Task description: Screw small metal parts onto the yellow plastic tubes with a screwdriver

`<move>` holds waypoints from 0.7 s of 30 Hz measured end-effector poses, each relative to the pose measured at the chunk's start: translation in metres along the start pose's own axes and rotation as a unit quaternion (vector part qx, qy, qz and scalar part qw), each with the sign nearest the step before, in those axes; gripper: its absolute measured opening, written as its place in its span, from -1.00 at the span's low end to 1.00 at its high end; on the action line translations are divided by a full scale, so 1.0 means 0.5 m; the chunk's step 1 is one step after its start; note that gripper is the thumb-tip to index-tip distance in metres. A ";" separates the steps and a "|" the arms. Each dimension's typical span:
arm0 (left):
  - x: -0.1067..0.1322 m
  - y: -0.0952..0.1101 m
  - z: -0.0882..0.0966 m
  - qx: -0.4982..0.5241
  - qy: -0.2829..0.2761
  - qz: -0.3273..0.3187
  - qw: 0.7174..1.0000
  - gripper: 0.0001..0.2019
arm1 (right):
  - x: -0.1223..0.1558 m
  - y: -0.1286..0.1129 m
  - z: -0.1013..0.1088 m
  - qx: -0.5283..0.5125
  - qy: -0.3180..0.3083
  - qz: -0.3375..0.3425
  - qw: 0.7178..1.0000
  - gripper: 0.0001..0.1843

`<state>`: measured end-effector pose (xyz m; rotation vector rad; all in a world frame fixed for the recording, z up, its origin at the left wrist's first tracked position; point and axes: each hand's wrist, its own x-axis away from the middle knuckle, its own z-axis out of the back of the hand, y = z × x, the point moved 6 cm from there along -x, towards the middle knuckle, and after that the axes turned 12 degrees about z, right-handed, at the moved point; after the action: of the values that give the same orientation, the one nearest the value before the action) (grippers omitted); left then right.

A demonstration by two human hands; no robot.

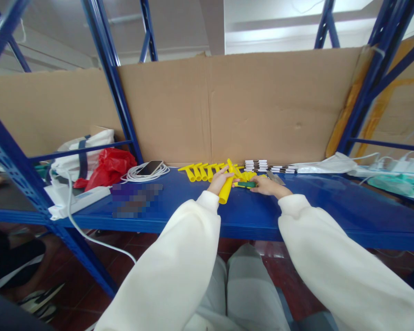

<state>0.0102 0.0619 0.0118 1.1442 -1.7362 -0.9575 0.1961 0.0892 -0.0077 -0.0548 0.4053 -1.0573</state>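
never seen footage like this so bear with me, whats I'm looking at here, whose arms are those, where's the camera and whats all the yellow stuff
There is no machine here. The single picture comes from a camera worn on a person's head, looking forward and down, so the two arms in cream sleeves are the wearer's own.

They sit at a blue metal shelf backed with cardboard. The left hand grips a yellow plastic tube. The right hand holds a small green piece against the pile.

Behind the hands lies a row of yellow plastic parts, and beside them a row of small black-and-white items, too small to identify.

Further left sit a phone on a coiled white cable, a red plastic bag and a white power strip. One patch of the shelf is blurred out. At the far left edge another person is partly visible.
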 end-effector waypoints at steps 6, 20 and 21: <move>-0.006 -0.004 0.004 -0.025 0.014 -0.001 1.000 -0.16 | -0.001 -0.015 0.014 -0.086 0.047 0.033 0.995 -0.85; -0.020 -0.014 0.014 -0.048 0.019 0.024 0.998 -0.15 | 0.025 0.011 0.097 -0.266 0.349 -0.073 0.896 -0.67; -0.017 -0.015 0.014 -0.050 0.021 0.027 0.998 -0.16 | 0.027 0.019 0.099 -0.259 0.362 -0.070 0.893 -0.67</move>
<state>0.0084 0.0690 0.0006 1.0403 -1.6588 -0.9697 0.2271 0.0748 0.0320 -0.1693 1.3781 -1.0610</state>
